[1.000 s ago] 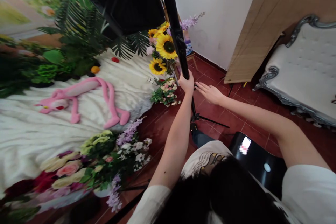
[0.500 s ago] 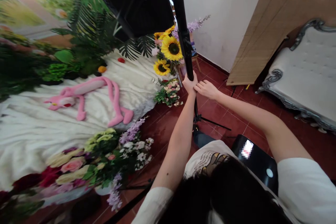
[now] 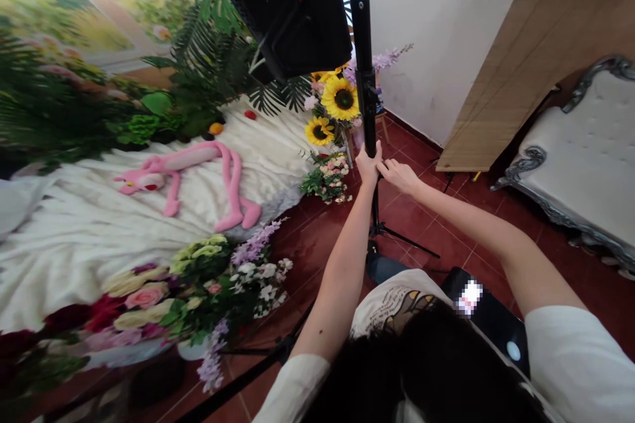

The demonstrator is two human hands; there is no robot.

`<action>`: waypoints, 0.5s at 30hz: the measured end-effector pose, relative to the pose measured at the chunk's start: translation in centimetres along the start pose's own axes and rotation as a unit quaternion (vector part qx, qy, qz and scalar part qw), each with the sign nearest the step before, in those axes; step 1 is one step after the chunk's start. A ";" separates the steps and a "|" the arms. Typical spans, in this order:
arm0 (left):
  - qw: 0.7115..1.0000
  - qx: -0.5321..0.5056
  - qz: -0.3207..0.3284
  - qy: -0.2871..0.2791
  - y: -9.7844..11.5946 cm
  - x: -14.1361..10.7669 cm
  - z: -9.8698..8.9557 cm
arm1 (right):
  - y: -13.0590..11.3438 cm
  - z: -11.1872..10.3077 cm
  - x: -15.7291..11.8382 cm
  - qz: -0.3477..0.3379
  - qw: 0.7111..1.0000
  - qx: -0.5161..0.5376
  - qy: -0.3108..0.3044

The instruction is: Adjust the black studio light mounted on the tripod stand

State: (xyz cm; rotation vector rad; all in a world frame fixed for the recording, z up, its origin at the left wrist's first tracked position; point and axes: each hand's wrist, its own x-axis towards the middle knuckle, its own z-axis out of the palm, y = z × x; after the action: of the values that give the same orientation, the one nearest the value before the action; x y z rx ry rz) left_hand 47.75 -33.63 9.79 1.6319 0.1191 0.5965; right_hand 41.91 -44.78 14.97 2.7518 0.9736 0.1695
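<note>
Both our hands meet on the black pole [image 3: 363, 39], just off centre toward 2 o'clock.
We wrap the left hand [image 3: 368, 164] round it, fingers curled and partly hidden, presumably to steady the bulky black box [image 3: 297, 20] toward 12 o'clock, which the pole seems to carry. Our right hand [image 3: 403, 178] reaches in from 4 o'clock, fingers bent and fairly close together, tips right by the left thumb; we cannot tell whether they pinch anything. Toward 4 o'clock, splayed legs [image 3: 409, 241] stand on the red tiles [image 3: 446, 244], probably spread against tipping. The pink plush [image 3: 191, 157] lies on white cloth [image 3: 94, 225] at 9 o'clock, well apart from the pole.
</note>
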 end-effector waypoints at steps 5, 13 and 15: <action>1.000 0.007 0.008 0.015 -0.9 0.2 0.2 | -0.4 -0.6 0.1 0.006 0.999 0.008 -0.030; 0.998 -0.007 0.048 -0.049 -1.5 0.2 -0.5 | 0.5 0.3 0.5 0.038 0.996 0.083 -0.004; 0.997 -0.005 0.058 -0.060 -2.4 -0.7 -1.2 | 0.6 1.4 0.2 0.051 0.991 0.117 0.029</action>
State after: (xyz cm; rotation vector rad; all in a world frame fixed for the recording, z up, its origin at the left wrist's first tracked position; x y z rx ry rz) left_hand 47.23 -32.51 7.35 1.6677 -0.0670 0.5853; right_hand 42.68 -45.28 13.80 3.0295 0.9217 0.1625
